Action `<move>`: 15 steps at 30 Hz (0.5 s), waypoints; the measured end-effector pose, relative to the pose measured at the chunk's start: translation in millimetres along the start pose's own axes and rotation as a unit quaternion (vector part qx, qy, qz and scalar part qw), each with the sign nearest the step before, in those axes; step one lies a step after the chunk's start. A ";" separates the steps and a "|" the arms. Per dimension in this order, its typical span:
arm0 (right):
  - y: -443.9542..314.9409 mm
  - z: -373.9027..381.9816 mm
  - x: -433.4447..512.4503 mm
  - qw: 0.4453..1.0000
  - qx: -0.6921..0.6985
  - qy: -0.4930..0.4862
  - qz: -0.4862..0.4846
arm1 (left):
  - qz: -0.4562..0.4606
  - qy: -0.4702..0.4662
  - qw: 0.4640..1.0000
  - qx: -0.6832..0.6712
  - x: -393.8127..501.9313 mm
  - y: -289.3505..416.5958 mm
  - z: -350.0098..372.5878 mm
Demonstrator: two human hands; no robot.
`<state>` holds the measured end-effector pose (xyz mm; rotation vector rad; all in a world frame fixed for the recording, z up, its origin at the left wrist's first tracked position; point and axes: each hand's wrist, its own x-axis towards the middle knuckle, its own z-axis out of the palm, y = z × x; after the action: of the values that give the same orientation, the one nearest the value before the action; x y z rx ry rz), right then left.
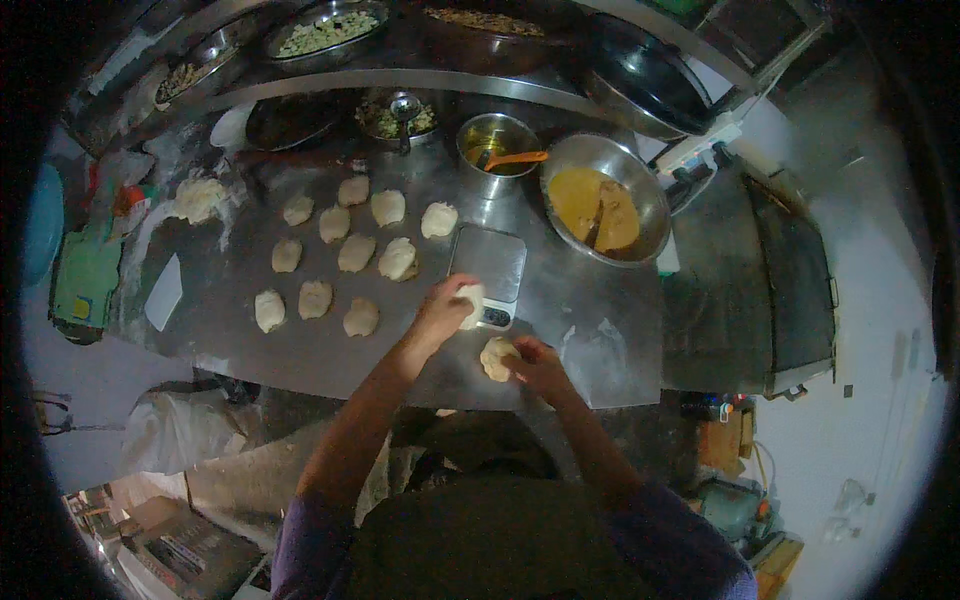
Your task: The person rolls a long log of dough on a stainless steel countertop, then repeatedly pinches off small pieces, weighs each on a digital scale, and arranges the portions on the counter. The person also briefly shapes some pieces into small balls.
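My left hand point(448, 306) grips a pale piece of dough point(471, 306) at the lower left edge of a digital kitchen scale point(489, 259). Nearer to me, my right hand point(536, 365) has its fingers on a second, rough-edged dough piece point(496, 358), just below the scale. Several rounded dough pieces point(356, 253) lie in loose rows on the metal worktop point(217, 300), to the left of the scale. One of them point(439, 220) lies close to the scale's upper left corner.
Behind the scale stand a metal pot point(491, 184) with an orange-handled utensil point(517, 158) and a wide steel bowl point(652, 251) of yellow-brown mixture. A white scraper point(163, 292) and floury dough point(201, 200) lie at left. A shelf point(450, 80) with food bowls crosses the back.
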<state>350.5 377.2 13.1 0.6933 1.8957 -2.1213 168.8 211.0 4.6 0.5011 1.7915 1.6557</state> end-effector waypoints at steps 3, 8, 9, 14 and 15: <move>-14.3 -6.8 -12.4 0.989 0.141 -0.031 -0.010 | 0.020 0.024 0.990 0.140 51.9 11.1 25.3; -25.5 -8.0 -23.7 0.968 0.252 0.015 -0.007 | 0.176 0.136 0.901 0.373 46.1 41.7 33.3; -27.0 -6.9 -23.7 0.965 0.262 0.015 -0.017 | 0.187 0.097 0.935 0.285 34.2 46.7 31.3; -29.0 5.6 -11.3 0.964 0.265 -0.014 -0.009 | -0.083 -0.152 0.973 -0.152 -42.2 38.6 33.0; -28.9 7.3 -6.1 0.963 0.265 -0.044 -0.006 | -0.080 -0.127 0.975 -0.162 -48.5 34.4 28.1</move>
<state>341.1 373.4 41.7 0.6619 1.2863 -2.6432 218.0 204.1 47.8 0.3887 1.3105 1.6463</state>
